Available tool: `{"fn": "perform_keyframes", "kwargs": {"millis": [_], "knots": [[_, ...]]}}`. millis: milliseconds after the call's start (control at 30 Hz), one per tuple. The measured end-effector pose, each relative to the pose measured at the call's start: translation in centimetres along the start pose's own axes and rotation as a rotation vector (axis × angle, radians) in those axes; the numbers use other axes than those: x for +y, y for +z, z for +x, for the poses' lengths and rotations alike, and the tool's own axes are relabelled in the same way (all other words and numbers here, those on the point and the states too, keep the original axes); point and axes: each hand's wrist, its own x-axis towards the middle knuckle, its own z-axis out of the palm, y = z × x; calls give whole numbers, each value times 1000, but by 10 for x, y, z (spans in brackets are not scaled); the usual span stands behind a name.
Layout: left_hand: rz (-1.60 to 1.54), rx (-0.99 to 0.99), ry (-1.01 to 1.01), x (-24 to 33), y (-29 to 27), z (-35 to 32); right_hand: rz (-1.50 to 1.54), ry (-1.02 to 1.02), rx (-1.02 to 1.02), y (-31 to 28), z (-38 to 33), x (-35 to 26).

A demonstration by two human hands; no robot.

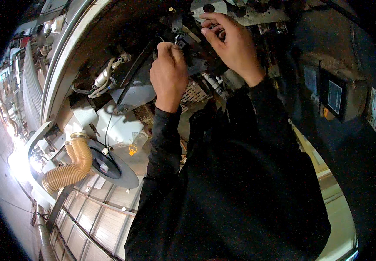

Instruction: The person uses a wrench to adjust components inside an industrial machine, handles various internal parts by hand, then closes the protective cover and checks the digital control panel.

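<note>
My left hand (169, 76) is closed in a fist, in front of the dark metal parts of a machine. A small shiny metal end (178, 39) shows at its thumb side; what the fingers wrap round is mostly hidden. To the right and higher up, my right hand (235, 48) has its fingers bent but apart, the thumb clear of the index finger. I see nothing between them. Those fingertips are close to a grey metal part with a round plate (209, 7), and I cannot tell whether they touch it. A dark bracket (176, 22) stands just above my left fist.
A tan ribbed hose (68, 172) and a grey disc (125, 174) are at the lower left. Nearer my left forearm lies a clear bottle (139, 140). A white cylinder with thin hoses (103, 78) sits left of my hands. Dark boxes with labels (333, 98) stand at the right.
</note>
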Motion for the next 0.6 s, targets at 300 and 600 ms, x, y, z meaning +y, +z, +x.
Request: {"fn": "perform_keyframes", "kwargs": {"millis": [300, 600], "knots": [[278, 100, 117, 28, 0, 26, -409, -149, 23, 19, 33, 38], [329, 117, 156, 25, 15, 40, -396, -178, -10, 27, 44, 48]]}}
